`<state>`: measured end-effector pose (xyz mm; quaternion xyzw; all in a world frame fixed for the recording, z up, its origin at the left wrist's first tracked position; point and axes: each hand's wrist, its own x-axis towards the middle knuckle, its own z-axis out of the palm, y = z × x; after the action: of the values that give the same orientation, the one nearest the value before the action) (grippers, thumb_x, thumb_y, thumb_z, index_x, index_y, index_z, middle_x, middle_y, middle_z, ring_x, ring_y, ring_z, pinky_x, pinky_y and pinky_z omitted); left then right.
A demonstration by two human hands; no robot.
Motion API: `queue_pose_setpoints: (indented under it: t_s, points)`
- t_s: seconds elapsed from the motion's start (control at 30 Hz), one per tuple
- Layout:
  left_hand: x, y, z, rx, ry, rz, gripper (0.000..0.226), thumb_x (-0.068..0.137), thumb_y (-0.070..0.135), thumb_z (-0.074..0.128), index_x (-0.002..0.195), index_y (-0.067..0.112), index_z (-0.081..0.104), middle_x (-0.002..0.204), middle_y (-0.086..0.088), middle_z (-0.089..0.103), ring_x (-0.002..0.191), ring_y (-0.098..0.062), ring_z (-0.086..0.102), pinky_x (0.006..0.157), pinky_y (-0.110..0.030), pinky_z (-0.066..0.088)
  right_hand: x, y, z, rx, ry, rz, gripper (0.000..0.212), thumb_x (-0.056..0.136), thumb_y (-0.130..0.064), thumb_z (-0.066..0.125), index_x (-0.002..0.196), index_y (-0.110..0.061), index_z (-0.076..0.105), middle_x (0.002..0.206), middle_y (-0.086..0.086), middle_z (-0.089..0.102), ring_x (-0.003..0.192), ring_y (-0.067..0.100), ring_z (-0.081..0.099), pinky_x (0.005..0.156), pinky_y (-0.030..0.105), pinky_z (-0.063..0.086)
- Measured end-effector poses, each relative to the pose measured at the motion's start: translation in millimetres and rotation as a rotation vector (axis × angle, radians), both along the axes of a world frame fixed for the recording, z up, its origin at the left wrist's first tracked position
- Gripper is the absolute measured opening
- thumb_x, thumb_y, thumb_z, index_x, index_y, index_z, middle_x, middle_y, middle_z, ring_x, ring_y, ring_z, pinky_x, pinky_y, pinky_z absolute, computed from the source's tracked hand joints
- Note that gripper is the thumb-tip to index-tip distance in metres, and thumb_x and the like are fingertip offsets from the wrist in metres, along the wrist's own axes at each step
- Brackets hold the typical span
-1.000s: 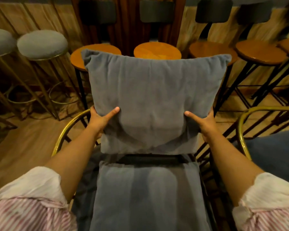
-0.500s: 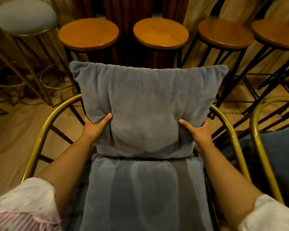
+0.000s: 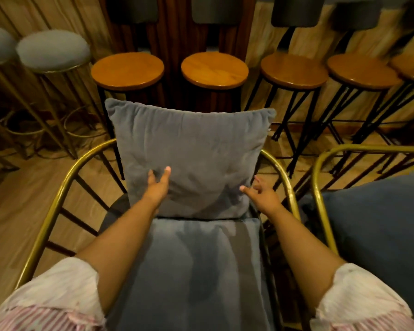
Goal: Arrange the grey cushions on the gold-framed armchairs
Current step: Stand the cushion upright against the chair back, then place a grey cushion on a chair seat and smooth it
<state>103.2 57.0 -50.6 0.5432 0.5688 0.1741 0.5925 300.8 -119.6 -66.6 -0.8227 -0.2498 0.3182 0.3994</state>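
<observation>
A square grey cushion (image 3: pixel 189 154) stands upright against the back of a gold-framed armchair (image 3: pixel 58 204), its lower edge resting on the grey seat pad (image 3: pixel 201 271). My left hand (image 3: pixel 158 185) lies flat against the cushion's lower left face, fingers apart. At the cushion's lower right corner my right hand (image 3: pixel 261 194) is open, its fingertips just off the fabric and nothing held. A second gold-framed armchair (image 3: pixel 318 187) with a dark grey cushion (image 3: pixel 380 225) sits to the right.
A row of round wooden bar stools (image 3: pixel 214 69) with black legs stands behind the armchairs. Two grey padded stools (image 3: pixel 53 50) on gold legs are at the back left. Wooden floor (image 3: pixel 12 206) shows on the left.
The cushion came down from the air onto the chair back. Both hands have let go of its sides; the left now rests flat on it, the right has come off.
</observation>
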Motion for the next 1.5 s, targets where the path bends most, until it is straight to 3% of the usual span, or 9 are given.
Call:
queue_pose_setpoints:
  t_s: [0.13,0.4,0.57,0.77,0.9,1.1,1.3,1.4,1.5]
  points:
    - [21.8,-81.4,37.6,0.067,0.056,-0.164,0.071,0.095,0.04,0.048,0.154,0.016,0.014,0.159,-0.011,0.023,0.144,-0.029,0.03,0.116,-0.037,0.027,-10.2,-63.2,35.9,-0.03,-0.144,0.103,0.057,0.094,-0.023,0.058,0.144,-0.008,0.037,0.148,0.015,0.043,0.137,0.028,0.041,0.106,0.026,0.031]
    - [74.8,-296.6,72.1,0.025,0.058,-0.458,0.063,0.096,0.04,0.046,0.148,0.006,0.031,0.154,-0.012,0.036,0.14,-0.027,0.036,0.111,-0.032,0.03,12.2,-268.0,109.5,-0.031,-0.332,0.16,0.055,0.092,-0.025,0.06,0.141,-0.006,0.043,0.144,0.016,0.048,0.137,0.029,0.04,0.109,0.028,0.029]
    - [116.1,-398.6,74.8,0.002,0.071,-0.614,0.062,0.095,0.044,0.045,0.144,0.007,0.038,0.15,-0.01,0.041,0.137,-0.026,0.04,0.096,-0.025,0.033,44.0,-390.2,130.1,-0.09,-0.394,0.051,0.054,0.092,-0.03,0.06,0.14,-0.009,0.045,0.144,0.013,0.048,0.136,0.026,0.04,0.109,0.028,0.028]
    - [165.6,-445.9,67.4,-0.034,0.035,-0.74,0.087,0.08,0.068,0.049,0.145,0.011,0.039,0.152,-0.007,0.041,0.136,-0.024,0.043,0.113,-0.039,0.033,92.7,-478.4,135.8,-0.152,-0.387,-0.137,0.054,0.092,-0.036,0.059,0.139,-0.013,0.047,0.146,0.011,0.045,0.136,0.026,0.039,0.111,0.035,0.03]
    - [197.6,-451.0,65.8,-0.049,0.066,-0.745,0.069,0.089,0.058,0.046,0.141,0.013,0.043,0.147,-0.007,0.047,0.132,-0.027,0.046,0.102,-0.037,0.036,135.0,-489.2,129.9,-0.2,-0.383,-0.197,0.055,0.092,-0.037,0.058,0.14,-0.012,0.046,0.147,0.012,0.043,0.137,0.029,0.038,0.112,0.039,0.03]
    - [260.9,-435.8,39.4,-0.166,0.115,-0.66,0.068,0.095,0.047,0.044,0.15,0.013,0.026,0.158,-0.006,0.028,0.141,-0.03,0.033,0.11,-0.042,0.029,219.4,-461.6,120.2,-0.245,-0.365,-0.262,0.058,0.093,-0.036,0.058,0.141,-0.01,0.042,0.15,0.016,0.038,0.136,0.035,0.038,0.11,0.045,0.033]
    - [322.5,-411.6,1.0,-0.313,0.151,-0.561,0.07,0.095,0.046,0.045,0.153,0.033,0.009,0.161,-0.005,0.02,0.144,-0.035,0.026,0.107,-0.06,0.028,318.8,-418.2,99.6,-0.394,-0.362,-0.215,0.056,0.096,-0.032,0.052,0.143,-0.006,0.038,0.147,0.022,0.04,0.13,0.043,0.042,0.106,0.05,0.037]
    - [352.9,-405.6,-20.6,-0.37,0.169,-0.551,0.072,0.095,0.049,0.044,0.153,0.035,0.003,0.162,-0.007,0.016,0.144,-0.036,0.026,0.108,-0.056,0.03,371.6,-408.7,65.3,-0.518,-0.342,-0.226,0.07,0.085,-0.063,0.047,0.142,-0.022,0.042,0.146,0.018,0.045,0.131,0.042,0.044,0.107,0.059,0.036]
    - [377.1,-400.1,-40.0,-0.419,0.231,-0.552,0.079,0.091,0.06,0.039,0.154,0.032,-0.001,0.163,-0.005,0.007,0.147,-0.036,0.018,0.115,-0.055,0.024,396.9,-403.3,38.5,-0.648,-0.286,-0.235,0.097,0.069,-0.086,0.032,0.146,-0.027,0.033,0.155,0.013,0.033,0.14,0.041,0.031,0.113,0.065,0.02]
